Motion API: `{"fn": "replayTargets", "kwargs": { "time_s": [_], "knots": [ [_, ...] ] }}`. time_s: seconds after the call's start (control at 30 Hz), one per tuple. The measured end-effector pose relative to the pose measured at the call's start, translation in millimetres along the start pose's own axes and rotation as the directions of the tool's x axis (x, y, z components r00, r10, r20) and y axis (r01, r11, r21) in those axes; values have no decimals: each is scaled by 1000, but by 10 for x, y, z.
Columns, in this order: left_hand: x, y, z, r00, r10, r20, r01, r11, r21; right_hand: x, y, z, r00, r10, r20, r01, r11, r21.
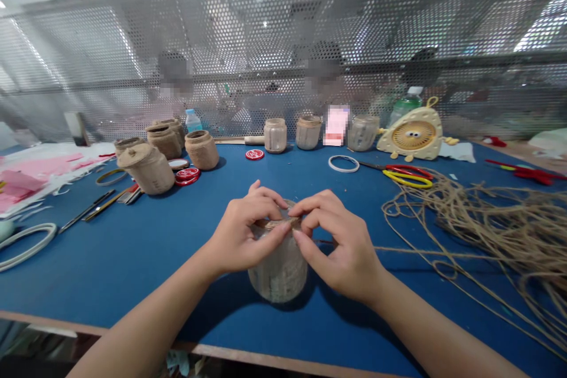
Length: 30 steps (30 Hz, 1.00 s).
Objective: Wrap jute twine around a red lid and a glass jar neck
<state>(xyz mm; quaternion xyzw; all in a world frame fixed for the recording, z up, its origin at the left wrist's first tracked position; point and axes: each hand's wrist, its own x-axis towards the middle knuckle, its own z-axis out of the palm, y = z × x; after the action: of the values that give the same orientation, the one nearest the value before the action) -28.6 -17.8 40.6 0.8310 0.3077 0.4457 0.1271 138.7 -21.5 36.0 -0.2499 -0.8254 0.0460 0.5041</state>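
A glass jar [278, 274], covered in greyish paper or a similar layer, stands on the blue tabletop in front of me. My left hand [251, 225] is closed on the jar's rim from the left, thumb in front and fingers over the top. On the other side, my right hand [339, 242] pinches twine at the rim, its fingertips almost meeting those of the left. Brown twine [425, 253] stretches from beside the right hand to a loose tangle of twine [500, 218] on the right. My fingers hide most of the jar's mouth.
Twine-wrapped jars [202, 149] and a lidded jar [148, 170] stand at the left back. Uncovered jars [275, 135] line the back beside a phone [336, 125] and a cheese-shaped fan [411, 134]. Red-and-yellow scissors [405, 174] and a tape ring [344, 163] lie at right. Perforated metal [248, 29] screens the back.
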Motion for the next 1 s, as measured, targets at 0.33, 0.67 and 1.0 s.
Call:
{"fn": "replayTargets", "kwargs": {
  "time_s": [0.33,0.67,1.0],
  "knots": [
    [7,-26,-7,999,-24,24,26,996,-90,18,37,-8,1000,-9,26,9,1000,9],
    [7,1,-15,999,-37,40,41,995,-94,40,16,-15,999,-6,35,6,1000,4],
    [-7,33,-6,998,-40,50,39,999,24,32,6,-6,1000,9,19,-9,1000,4]
  ]
}}
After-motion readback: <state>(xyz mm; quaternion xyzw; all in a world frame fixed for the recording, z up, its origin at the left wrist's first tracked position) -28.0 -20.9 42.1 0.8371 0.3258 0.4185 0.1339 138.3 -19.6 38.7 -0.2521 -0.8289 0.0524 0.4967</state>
